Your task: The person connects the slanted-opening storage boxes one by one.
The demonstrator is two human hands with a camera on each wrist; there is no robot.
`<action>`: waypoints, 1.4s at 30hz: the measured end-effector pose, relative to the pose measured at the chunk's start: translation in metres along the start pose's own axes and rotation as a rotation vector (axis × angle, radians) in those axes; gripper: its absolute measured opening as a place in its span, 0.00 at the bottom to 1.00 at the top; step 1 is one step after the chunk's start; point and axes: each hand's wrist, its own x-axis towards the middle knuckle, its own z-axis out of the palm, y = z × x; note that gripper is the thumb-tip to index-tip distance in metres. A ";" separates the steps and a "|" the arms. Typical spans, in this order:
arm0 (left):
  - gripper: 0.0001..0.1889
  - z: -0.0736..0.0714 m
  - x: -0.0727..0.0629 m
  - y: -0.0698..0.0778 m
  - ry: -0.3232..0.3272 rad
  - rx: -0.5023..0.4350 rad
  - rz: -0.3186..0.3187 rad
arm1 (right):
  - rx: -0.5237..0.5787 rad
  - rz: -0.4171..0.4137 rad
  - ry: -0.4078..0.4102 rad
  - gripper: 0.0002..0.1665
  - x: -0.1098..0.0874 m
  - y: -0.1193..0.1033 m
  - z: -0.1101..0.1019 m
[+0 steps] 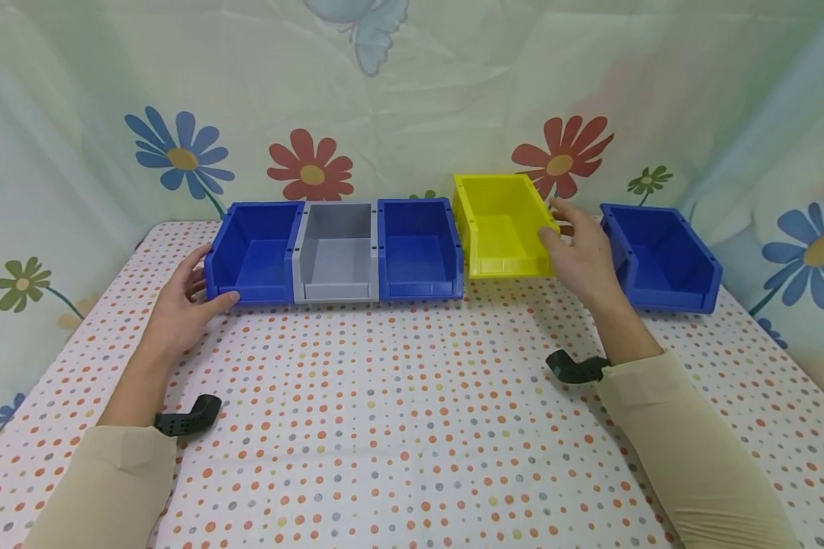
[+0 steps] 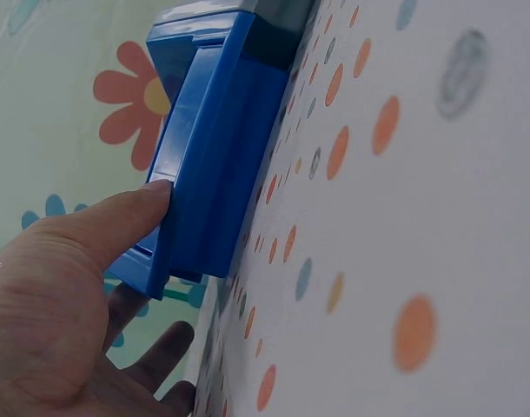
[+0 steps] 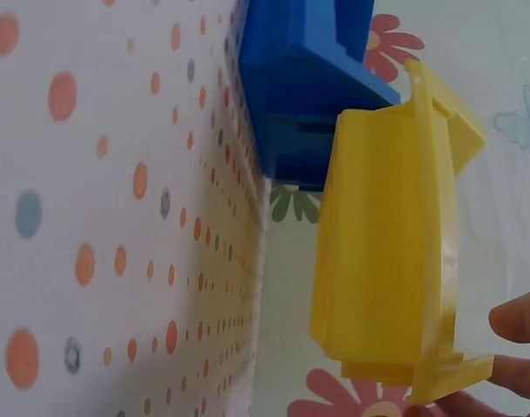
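My left hand (image 1: 183,305) grips the leftmost blue storage bin (image 1: 255,252) at its left front corner. In the left wrist view the thumb presses the front lip of that blue bin (image 2: 215,156), and some other fingers hang loosely below it. A grey bin (image 1: 337,252) and another blue bin (image 1: 420,252) stand directly beside it in a row. My right hand (image 1: 580,248) holds the yellow bin (image 1: 504,225) by its right side wall. The yellow bin (image 3: 382,234) is raised off the table, right of the row and close to its end blue bin (image 3: 304,87).
One more blue bin (image 1: 662,259) stands at an angle to the right of my right hand. All the bins face me with open fronts. The table has a dotted cloth (image 1: 384,427), and a flowered curtain (image 1: 412,107) hangs behind it.
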 end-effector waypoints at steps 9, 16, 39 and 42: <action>0.47 -0.001 0.001 -0.002 0.004 0.003 -0.002 | -0.114 -0.107 0.099 0.36 0.003 -0.006 0.005; 0.47 0.000 0.001 -0.003 -0.007 -0.003 0.031 | -0.118 -0.146 0.111 0.35 0.001 -0.013 0.012; 0.48 -0.001 0.001 -0.003 -0.014 -0.002 0.032 | -0.264 -0.369 0.134 0.37 0.000 -0.028 0.036; 0.48 -0.001 0.000 -0.003 -0.011 -0.001 0.031 | -0.271 -0.391 0.071 0.38 0.000 -0.030 0.039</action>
